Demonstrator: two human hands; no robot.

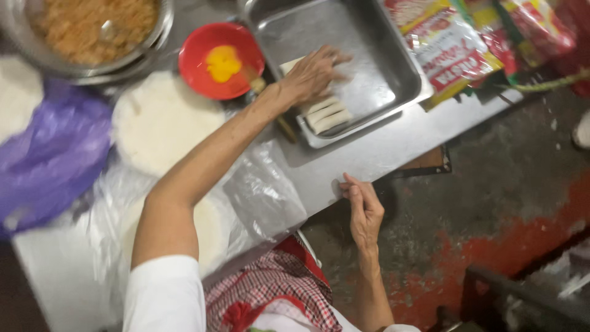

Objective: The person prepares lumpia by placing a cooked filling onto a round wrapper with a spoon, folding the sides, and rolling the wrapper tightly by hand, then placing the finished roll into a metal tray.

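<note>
Seen from above my own head, I stand at a grey metal table (381, 154). At its far right corner lies a loose heap of flat plastic food packets (467, 43), mostly red and white with green and yellow edges, their printed sides facing up and overlapping one another. They sit just beside a shiny rectangular steel tray (375, 67).

My left hand (313, 74) reaches into that tray, palm down, fingers spread and flat on top of a pale, thin rolled wrapper (294, 65); it presses rather than grips, open and holding nothing. Just below my wrist, along the tray's near edge, lie a few more finished rolls (329, 115), slim, off-white, side by side and touching.

My right hand (364, 209) rests at the table's near edge, fingers loosely curled against the metal, empty.

Left of the tray stands a small red bowl (203, 77) with a yellow egg yolk (223, 63) in it and a brush handle leaning at its rim. Beyond it, at the top left, is a large steel bowl (163, 31) of brownish minced filling (92, 24). Nearer to me lie round white stacks of wrapper sheets (163, 120) on clear plastic (264, 190), and a crumpled purple plastic bag (52, 154) at the far left.
</note>
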